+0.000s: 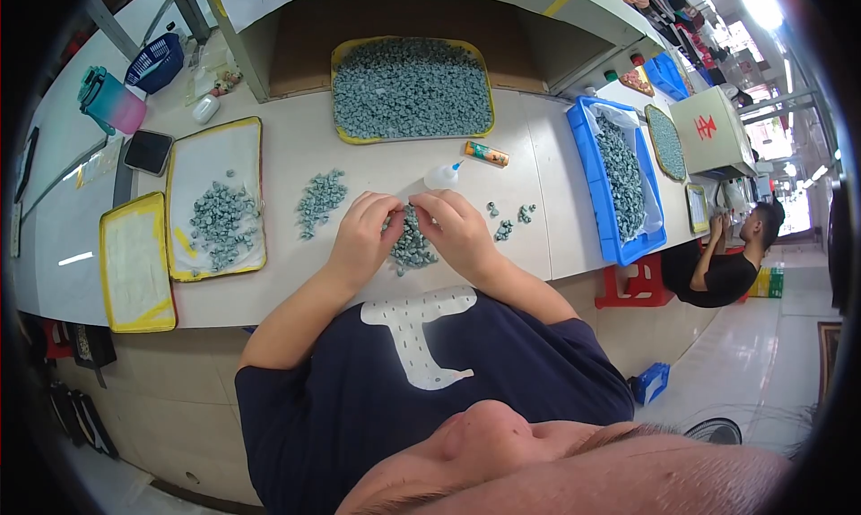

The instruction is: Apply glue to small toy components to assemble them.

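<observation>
Over the white table, my left hand (363, 233) and my right hand (456, 233) are close together, each with thumb and fingers pinched. Whatever is between the fingertips is too small and hidden to make out. Just below them lies a heap of small grey-green pieces (413, 251), partly covered by my hands. Another loose heap (320, 201) sits to the left, and a few little clusters (505, 230) lie right of my right hand. Beyond my fingers stand a small white squeeze bottle (441, 176) with a blue tip and an orange-green cylinder (486, 154) lying on its side.
A yellow-rimmed tray (491, 85) full of pieces sits at the back, under a shelf. Left are a partly filled tray (260, 192), a smaller tray (163, 282), a phone (148, 152) and a water bottle (115, 101). A blue bin (612, 242) stands right; a co-worker (731, 259) sits beyond.
</observation>
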`<state>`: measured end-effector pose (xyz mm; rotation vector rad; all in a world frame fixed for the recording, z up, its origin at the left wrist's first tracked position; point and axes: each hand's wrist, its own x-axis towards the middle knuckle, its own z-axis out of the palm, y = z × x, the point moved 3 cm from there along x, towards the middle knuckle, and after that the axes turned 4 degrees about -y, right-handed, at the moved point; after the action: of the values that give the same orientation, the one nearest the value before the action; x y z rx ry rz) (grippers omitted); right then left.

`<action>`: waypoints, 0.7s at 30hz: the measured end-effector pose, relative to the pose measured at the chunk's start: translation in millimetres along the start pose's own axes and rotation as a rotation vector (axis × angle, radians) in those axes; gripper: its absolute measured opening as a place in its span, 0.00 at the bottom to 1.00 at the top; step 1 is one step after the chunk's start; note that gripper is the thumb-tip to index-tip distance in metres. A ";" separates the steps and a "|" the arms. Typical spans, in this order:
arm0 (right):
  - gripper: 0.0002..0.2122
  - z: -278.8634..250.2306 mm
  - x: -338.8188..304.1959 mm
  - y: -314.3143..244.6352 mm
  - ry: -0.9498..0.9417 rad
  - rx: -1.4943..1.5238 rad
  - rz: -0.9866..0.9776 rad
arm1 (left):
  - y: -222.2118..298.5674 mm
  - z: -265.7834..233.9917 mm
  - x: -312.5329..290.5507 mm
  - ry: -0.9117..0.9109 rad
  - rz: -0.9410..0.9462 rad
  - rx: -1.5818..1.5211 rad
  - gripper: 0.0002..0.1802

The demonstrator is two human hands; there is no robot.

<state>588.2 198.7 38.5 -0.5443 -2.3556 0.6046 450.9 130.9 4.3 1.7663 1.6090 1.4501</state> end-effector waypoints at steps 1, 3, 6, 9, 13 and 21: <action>0.14 0.3 0.2 -0.5 -0.004 -0.001 -0.001 | -0.7 0.5 -0.1 -0.002 0.010 0.015 0.12; 0.14 0.7 1.0 -1.2 -0.007 0.000 -0.002 | -1.8 1.4 -0.3 -0.005 0.019 0.031 0.11; 0.14 2.3 3.2 -3.5 -0.041 -0.035 -0.042 | -2.5 2.1 -0.5 -0.003 0.027 0.065 0.11; 0.14 1.4 4.0 -4.8 -0.042 -0.031 -0.043 | -2.4 1.3 0.0 0.000 0.024 0.058 0.11; 0.15 2.0 4.2 -4.4 -0.019 -0.029 -0.055 | -1.6 0.4 0.1 0.023 0.047 0.051 0.11; 0.15 3.0 0.5 -2.3 0.067 0.016 0.020 | 4.3 -2.4 1.9 0.087 0.157 0.076 0.12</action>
<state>585.4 196.3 37.9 -0.5723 -2.2834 0.6048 450.9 130.4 9.5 1.9352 1.6188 1.5754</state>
